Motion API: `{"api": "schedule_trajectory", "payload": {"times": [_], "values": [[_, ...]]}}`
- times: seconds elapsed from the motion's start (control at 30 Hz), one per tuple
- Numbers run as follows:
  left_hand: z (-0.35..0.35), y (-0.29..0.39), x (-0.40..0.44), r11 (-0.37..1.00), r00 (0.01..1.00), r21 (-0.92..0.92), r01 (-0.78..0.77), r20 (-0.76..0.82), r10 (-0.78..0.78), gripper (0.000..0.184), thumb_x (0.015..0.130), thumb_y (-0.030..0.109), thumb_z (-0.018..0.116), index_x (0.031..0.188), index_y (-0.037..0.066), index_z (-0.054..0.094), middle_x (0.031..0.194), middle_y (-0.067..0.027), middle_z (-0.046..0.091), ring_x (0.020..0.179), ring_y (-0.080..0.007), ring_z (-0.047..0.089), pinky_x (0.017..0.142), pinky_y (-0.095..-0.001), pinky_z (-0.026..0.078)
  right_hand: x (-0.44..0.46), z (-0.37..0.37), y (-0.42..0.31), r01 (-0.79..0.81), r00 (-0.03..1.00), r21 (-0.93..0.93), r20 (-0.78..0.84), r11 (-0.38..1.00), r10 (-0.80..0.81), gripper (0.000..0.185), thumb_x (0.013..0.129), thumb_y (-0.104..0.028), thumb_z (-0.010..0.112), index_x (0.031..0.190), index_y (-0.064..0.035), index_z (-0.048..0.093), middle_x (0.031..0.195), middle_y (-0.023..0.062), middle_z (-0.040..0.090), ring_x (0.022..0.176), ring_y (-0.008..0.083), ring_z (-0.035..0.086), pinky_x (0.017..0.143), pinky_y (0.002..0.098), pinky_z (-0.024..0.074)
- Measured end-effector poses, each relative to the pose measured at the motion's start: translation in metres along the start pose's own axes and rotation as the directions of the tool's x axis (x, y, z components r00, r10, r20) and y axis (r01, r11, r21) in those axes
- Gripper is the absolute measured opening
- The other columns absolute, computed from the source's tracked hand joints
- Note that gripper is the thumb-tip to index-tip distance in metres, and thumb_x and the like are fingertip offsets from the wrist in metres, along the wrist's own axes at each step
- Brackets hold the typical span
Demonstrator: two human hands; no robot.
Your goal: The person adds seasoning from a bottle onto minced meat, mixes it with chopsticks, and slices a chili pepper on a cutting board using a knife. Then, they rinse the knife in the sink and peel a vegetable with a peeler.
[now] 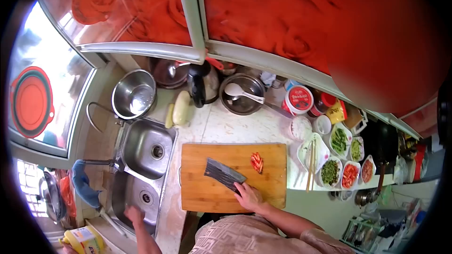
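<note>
My right hand (248, 196) is closed around the handle end of a dark-bladed cleaver (223, 173). The blade lies slanted across the wooden cutting board (202, 153), pointing to the upper left. A small pile of cut red pepper pieces (256, 162) rests on the board, right of the blade and apart from it. Over the lower basin of the steel double sink (162, 174), my left hand (134, 214) has its fingers curled in. Whether anything is inside that hand is hidden.
Behind the board stand a pale peeled gourd (181, 108), a kettle (202, 84) and a steel bowl (242, 82) with a white spoon. To the right are several dishes of chopped food, including green pieces (330, 171), and chopsticks (310, 164). Red cabinets (263, 9) overhang the counter.
</note>
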State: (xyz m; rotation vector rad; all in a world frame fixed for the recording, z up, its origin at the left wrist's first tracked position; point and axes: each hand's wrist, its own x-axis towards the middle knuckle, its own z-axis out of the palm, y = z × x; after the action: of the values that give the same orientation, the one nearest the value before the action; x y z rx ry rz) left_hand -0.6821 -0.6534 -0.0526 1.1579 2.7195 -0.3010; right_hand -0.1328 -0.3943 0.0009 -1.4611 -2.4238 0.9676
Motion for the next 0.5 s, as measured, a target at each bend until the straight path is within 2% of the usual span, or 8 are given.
{"api": "schedule_trajectory", "payload": {"times": [0.03,0.07,0.1,0.2,0.23,0.3,0.37,0.5], "values": [[-0.022,0.038,0.015,0.994,0.998,-0.097,0.054,-0.031,-0.057,0.043,0.088,0.039,0.072,0.106,0.000,0.073,0.095,-0.0178,0.075,0.092,-0.0304,0.073,0.083,-0.0401,0.055,0.002,0.001,0.002,0.000,1.000,0.003,0.005,1.000,0.000,0.050,0.092,-0.030,0.066,0.138,-0.0131,0.053,0.105,0.0150,0.061,0.086,0.0375,0.067,0.071,0.0496,0.0551],[-0.049,0.077,0.020,0.902,0.991,-0.417,0.112,-0.016,-0.130,0.039,0.088,0.033,0.072,0.107,-0.001,0.073,0.098,-0.0175,0.075,0.092,-0.0282,0.073,0.084,-0.0381,0.055,0.000,-0.003,0.000,-0.010,1.000,0.051,0.008,0.999,0.010,0.050,0.092,-0.028,0.066,0.137,-0.0106,0.053,0.107,0.0165,0.062,0.087,0.0391,0.066,0.073,0.0504,0.0548],[-0.066,0.115,0.028,0.699,0.982,-0.699,0.149,0.021,-0.189,0.035,0.088,0.027,0.073,0.108,-0.003,0.073,0.101,-0.0172,0.076,0.092,-0.0259,0.073,0.086,-0.0361,0.055,0.001,-0.004,-0.001,-0.013,1.000,0.075,0.012,0.997,0.012,0.051,0.091,-0.028,0.066,0.137,-0.0105,0.053,0.107,0.0165,0.062,0.088,0.0390,0.066,0.074,0.0501,0.0548],[-0.111,0.214,0.045,0.733,0.982,-0.676,-0.082,-0.178,-0.055,0.026,0.088,0.021,0.070,0.106,0.002,0.075,0.106,-0.0190,0.074,0.101,-0.0293,0.072,0.091,-0.0371,0.054,0.004,-0.005,0.004,-0.034,0.999,0.105,0.030,0.994,0.031,0.055,0.089,-0.029,0.069,0.138,-0.0094,0.052,0.110,0.0169,0.062,0.092,0.0394,0.066,0.077,0.0498,0.0546],[-0.099,0.231,0.065,0.767,0.987,-0.636,-0.084,-0.157,-0.022,0.024,0.085,0.018,0.073,0.105,0.004,0.076,0.104,-0.0175,0.074,0.100,-0.0314,0.071,0.092,-0.0385,0.053,0.003,-0.003,0.006,-0.030,1.000,0.112,0.007,0.993,0.029,0.056,0.088,-0.029,0.070,0.138,-0.0096,0.051,0.111,0.0171,0.062,0.092,0.0398,0.065,0.077,0.0500,0.0545],[-0.118,0.283,0.084,0.718,0.906,-0.607,-0.341,-0.416,0.078,0.020,0.083,0.016,0.074,0.100,0.006,0.077,0.100,-0.0173,0.074,0.096,-0.0351,0.070,0.089,-0.0414,0.054,0.003,0.001,0.010,-0.023,0.999,0.133,-0.037,0.991,0.028,0.057,0.088,-0.028,0.070,0.139,-0.0100,0.051,0.112,0.0175,0.062,0.093,0.0405,0.065,0.077,0.0503,0.0544],[-0.126,0.319,0.114,0.695,0.908,-0.617,-0.368,-0.398,0.128,0.022,0.082,0.015,0.073,0.101,0.006,0.076,0.102,-0.0171,0.073,0.098,-0.0358,0.069,0.091,-0.0428,0.053,0.003,-0.004,0.006,-0.040,0.999,0.123,0.002,0.992,0.040,0.060,0.087,-0.027,0.071,0.140,-0.0084,0.050,0.113,0.0197,0.062,0.095,0.0421,0.064,0.078,0.0512,0.0539],[-0.143,0.367,0.184,0.820,0.844,-0.367,-0.438,-0.481,0.236,0.042,0.082,0.015,0.072,0.123,0.009,0.068,0.115,-0.0182,0.070,0.104,-0.0368,0.067,0.091,-0.0450,0.054,-0.001,-0.014,-0.001,-0.019,1.000,0.029,-0.014,0.999,0.020,0.058,0.087,-0.023,0.071,0.138,-0.0028,0.051,0.107,0.0200,0.060,0.100,0.0402,0.060,0.082,0.0503,0.0523]]}}
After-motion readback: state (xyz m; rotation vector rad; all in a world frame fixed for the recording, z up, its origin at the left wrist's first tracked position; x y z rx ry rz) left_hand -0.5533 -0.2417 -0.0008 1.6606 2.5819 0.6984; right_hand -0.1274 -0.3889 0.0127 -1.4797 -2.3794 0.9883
